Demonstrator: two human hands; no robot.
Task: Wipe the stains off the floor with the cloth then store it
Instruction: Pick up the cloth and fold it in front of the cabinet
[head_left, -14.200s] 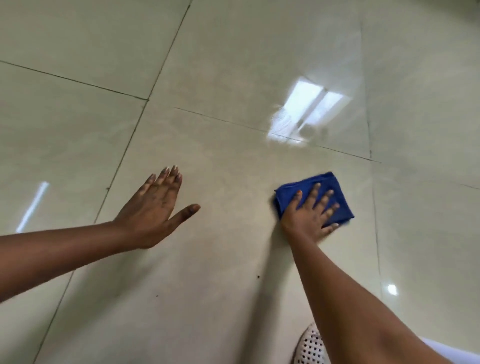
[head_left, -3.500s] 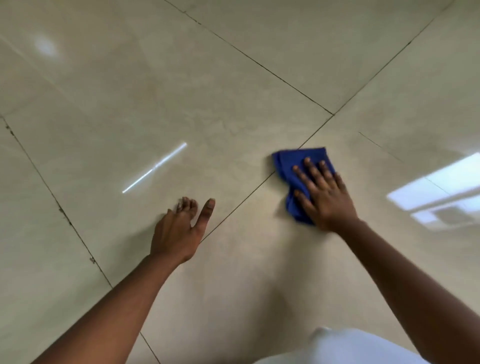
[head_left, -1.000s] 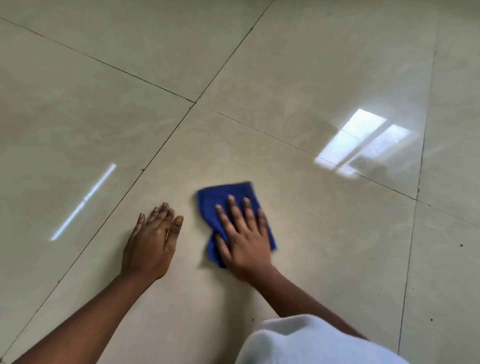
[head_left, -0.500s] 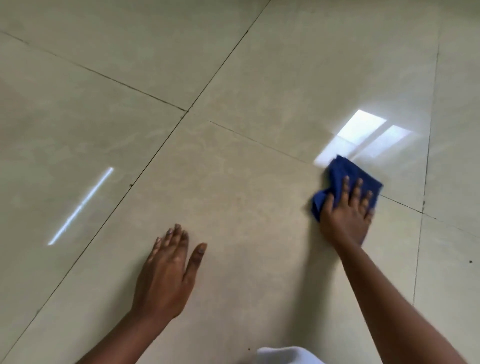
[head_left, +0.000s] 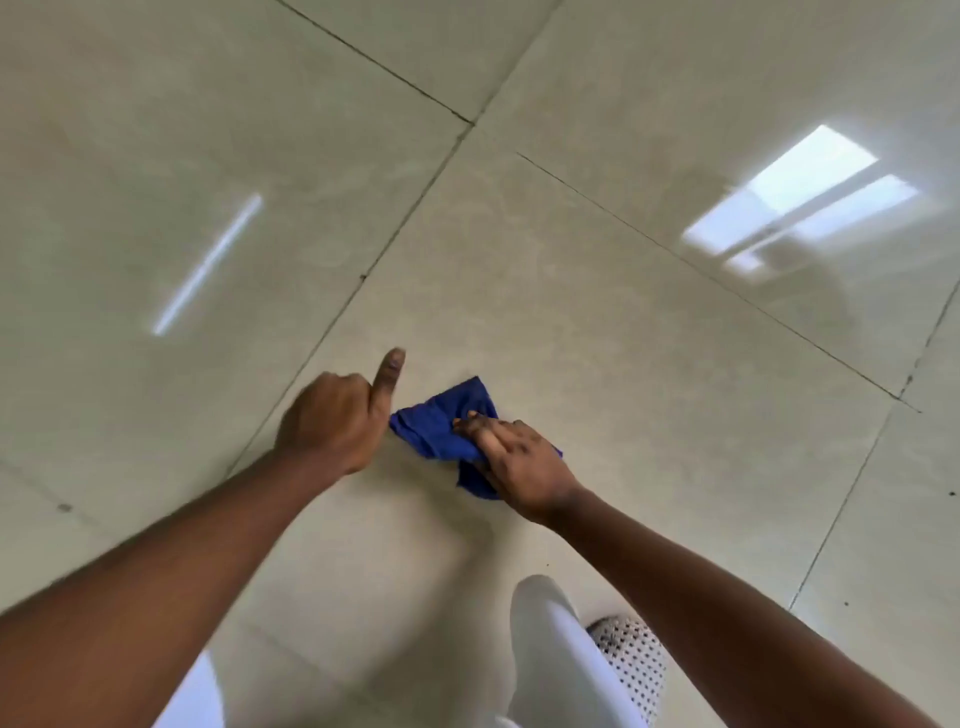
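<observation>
The blue cloth (head_left: 447, 428) lies bunched on the floor (head_left: 597, 338), just inside a big cream tile. The right hand (head_left: 522, 462) sits on its near-right part, fingers (head_left: 480, 426) together and pressed flat onto the fabric, pointing toward 10 o'clock; whether they pinch it I can't tell. The left hand (head_left: 335, 421) is just beside the cloth at its 9 o'clock, fingers curled under into a loose fist, thumb stuck out toward 12; it looks to touch the cloth's left edge, but blur hides that.

A grout line (head_left: 363, 280) runs diagonally at 11 o'clock of the cloth, meeting the cross-joint farther up. Open glossy tile spreads from 12 thru 4 o'clock, w/ a window glare (head_left: 795, 197) at 2. At 6 o'clock a white trouser leg (head_left: 556, 644) and a perforated shoe (head_left: 634, 660) crowd the near side.
</observation>
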